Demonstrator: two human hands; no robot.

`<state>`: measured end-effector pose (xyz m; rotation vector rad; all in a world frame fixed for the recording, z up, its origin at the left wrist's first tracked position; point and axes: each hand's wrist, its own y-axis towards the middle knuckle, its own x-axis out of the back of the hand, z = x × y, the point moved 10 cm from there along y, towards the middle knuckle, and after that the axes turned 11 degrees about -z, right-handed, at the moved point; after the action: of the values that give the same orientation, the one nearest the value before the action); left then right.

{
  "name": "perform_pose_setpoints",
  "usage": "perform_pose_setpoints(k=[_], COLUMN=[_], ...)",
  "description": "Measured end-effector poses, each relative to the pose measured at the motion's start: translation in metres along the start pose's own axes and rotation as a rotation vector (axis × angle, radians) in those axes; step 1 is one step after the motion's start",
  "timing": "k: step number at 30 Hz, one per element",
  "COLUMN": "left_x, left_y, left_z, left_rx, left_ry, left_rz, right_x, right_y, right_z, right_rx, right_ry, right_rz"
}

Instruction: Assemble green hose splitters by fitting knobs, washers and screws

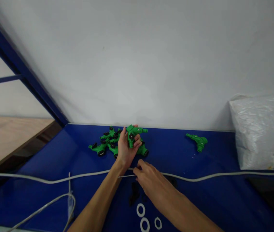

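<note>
My left hand [126, 148] is wrapped round a green Y-shaped hose splitter [131, 135] with a black valve lever, held up above the blue table [170, 151]. Behind and beside that hand lies a cluster of several more green splitters [100, 148] with black collars. Lower and to the right, my right hand [147, 175] is closed in a pinch on a thin pale stick [127, 176], which points left toward my left forearm. Three white flat rings [141, 210] lie near the table's front, below my right hand.
One green splitter [199, 141] lies apart at the right. A white cable [199, 178] runs across the table, and a looped cord [70, 196] lies at the left front. A bulky plastic-wrapped package [262, 132] stands at the right against the pale wall [139, 64].
</note>
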<state>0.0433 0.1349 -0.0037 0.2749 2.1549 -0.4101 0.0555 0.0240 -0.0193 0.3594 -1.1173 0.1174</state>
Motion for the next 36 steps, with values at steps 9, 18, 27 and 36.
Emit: perform_pose_setpoints(k=[9,18,27,36], left_x=[0.001,0.0,-0.015,-0.016], left_y=[0.001,-0.002,-0.018,-0.019], left_z=[0.009,0.007,0.021,0.034], left_rx=[0.053,0.061,-0.061,-0.121], left_ry=[-0.063,-0.059,0.303,0.549], left_rz=[0.016,0.006,0.094,0.145], right_x=[0.007,0.039,0.068,0.074], right_y=[0.001,0.0,0.001,-0.003], right_z=[-0.02,-0.03,-0.106,-0.107], right_rx=[-0.01,0.011,-0.525,-0.503], right_ry=[-0.028,0.36,1.554,1.567], right_rz=[-0.056,-0.219,-0.638,-0.606])
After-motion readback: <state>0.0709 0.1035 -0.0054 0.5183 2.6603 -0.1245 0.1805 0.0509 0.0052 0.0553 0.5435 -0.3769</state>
